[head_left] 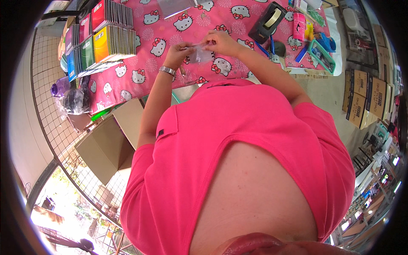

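Note:
A small clear plastic bag (199, 55) hangs between my two hands, over the near part of a pink table cloth printed with white cat faces. My left hand (178, 54), with a metal watch on its wrist, pinches the bag's left upper edge. On the other side, my right hand (221, 43) grips the upper right edge with fingers and thumb pressed together. The bag looks flat and see-through; whether anything lies inside I cannot tell. Beyond my hands, another clear plastic sheet or bag (174, 6) lies at the table's far edge.
Stacks of spiral notebooks (111, 42) in several colours stand at the left. A black tape dispenser (267, 22) sits at the right, near a green basket (321, 56) and a pink roll (299, 26). An open cardboard box (104, 146) is below the table's left side.

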`<state>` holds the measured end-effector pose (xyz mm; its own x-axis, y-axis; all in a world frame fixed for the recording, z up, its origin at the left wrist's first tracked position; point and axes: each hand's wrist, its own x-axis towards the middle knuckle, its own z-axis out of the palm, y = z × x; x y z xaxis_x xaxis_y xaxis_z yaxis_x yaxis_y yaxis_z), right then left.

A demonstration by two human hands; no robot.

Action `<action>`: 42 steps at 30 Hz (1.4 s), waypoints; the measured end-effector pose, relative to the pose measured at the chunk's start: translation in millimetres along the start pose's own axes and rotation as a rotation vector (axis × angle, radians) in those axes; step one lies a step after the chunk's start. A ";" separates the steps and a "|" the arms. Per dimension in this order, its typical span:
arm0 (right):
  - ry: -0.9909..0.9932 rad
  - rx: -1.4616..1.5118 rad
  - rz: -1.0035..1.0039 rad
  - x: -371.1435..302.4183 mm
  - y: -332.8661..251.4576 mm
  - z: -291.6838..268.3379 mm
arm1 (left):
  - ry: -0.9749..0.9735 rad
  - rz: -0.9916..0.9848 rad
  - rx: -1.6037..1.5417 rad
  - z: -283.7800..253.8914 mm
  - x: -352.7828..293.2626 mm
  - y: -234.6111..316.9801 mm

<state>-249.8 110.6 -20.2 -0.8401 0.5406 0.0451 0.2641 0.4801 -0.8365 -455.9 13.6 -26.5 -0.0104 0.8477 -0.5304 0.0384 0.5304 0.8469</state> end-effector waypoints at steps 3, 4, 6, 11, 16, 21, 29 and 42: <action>0.113 -0.063 -0.061 -1.3 -1.9 6.9 | 0.366 0.710 0.765 8.5 -5.8 2.7; 0.148 -0.064 -0.081 -3.3 -3.9 10.3 | 0.339 0.656 0.754 13.1 -8.3 2.8; 0.221 -0.068 -0.129 -6.2 -10.5 14.6 | 0.292 0.552 0.736 20.8 -16.3 9.3; 0.021 -0.090 -0.280 -25.4 -25.9 -0.8 | 0.056 0.642 0.696 10.5 -50.0 16.0; 0.022 -0.296 -0.405 -38.8 -32.0 0.4 | 0.171 0.867 0.835 23.1 -60.2 7.5; 0.041 -0.535 -0.310 -39.5 -27.8 20.8 | 0.379 0.872 0.817 31.9 -46.2 -16.2; 0.164 -0.229 0.157 -18.0 -40.4 30.1 | 0.578 0.567 0.820 34.6 -42.9 -9.1; 1.143 0.895 0.918 -92.7 82.8 -67.1 | 0.307 0.166 0.652 25.8 -15.1 20.1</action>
<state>-118.3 146.6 -57.0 0.2663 0.7684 -0.5819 -0.2314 -0.5351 -0.8125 -429.2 11.2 -2.4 -0.2278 0.9321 -0.2815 0.6486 0.3609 0.6701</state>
